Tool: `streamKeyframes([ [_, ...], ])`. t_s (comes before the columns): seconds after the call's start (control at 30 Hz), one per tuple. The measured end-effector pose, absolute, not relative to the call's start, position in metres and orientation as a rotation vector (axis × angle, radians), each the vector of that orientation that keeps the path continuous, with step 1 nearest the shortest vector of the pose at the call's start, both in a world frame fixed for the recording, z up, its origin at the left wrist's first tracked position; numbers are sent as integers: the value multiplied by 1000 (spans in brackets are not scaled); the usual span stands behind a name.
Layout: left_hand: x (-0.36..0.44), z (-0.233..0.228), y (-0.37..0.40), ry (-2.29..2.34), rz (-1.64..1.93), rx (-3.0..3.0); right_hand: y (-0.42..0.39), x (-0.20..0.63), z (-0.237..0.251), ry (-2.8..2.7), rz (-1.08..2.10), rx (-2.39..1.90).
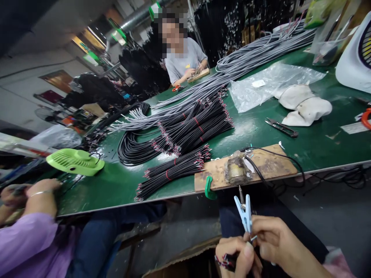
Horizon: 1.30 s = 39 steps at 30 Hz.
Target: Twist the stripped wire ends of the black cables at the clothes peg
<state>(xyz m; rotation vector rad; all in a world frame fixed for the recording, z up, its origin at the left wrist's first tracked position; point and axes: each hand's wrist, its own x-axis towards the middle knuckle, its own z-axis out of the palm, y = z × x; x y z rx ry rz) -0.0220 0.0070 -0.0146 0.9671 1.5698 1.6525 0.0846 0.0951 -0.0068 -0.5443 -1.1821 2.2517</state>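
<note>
My left hand (pixel 236 255) is at the bottom of the view, closed around a small bundle of black wires (pixel 224 262) with red and white tips. My right hand (pixel 275 241) is beside it, pinching a light blue clothespin-like clip (pixel 245 214) that stands upright between the two hands, a thin metal tip sticking out above it. Both hands hover over my lap, below the edge of the green table (pixel 121 185). Just beyond them, a wooden board (pixel 272 164) lies on the table's front edge, with a metal spool-like object (pixel 236 168) and a black cord on it.
Bundles of black wires (pixel 185 135) and long grey cables (pixel 232 73) cover the table. Scissors (pixel 281 127), white cloth (pixel 304 104), a plastic bag and a green fan (pixel 74 161) lie around. One person sits at my left in a purple sleeve (pixel 26 239), another works at the far end.
</note>
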Motion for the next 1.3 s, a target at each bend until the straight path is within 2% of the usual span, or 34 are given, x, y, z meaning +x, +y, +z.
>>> streamKeyframes([
  [0.13, -34, -12, 12, 1532, 1610, 1235, 81, 90, -3, -1127, 2207, -564],
  [0.37, -57, 3, 17, 1436, 1423, 1429, 70, 74, 2, -623, 2346, -615],
  [0.77, -53, -2, 13, 1455, 1417, 1428, 60, 68, 18, -374, 2313, -810],
  [1.03, -56, 3, 8, 1314, 1301, 1476, 51, 78, 4, -623, 2228, -744],
  [1.17, -57, -2, 0, 1256, 1271, 1435, 53, 87, -9, -795, 2313, -602],
  [1.3, -52, -7, -11, 1323, 1224, 1365, 66, 96, -9, -993, 2356, -643],
])
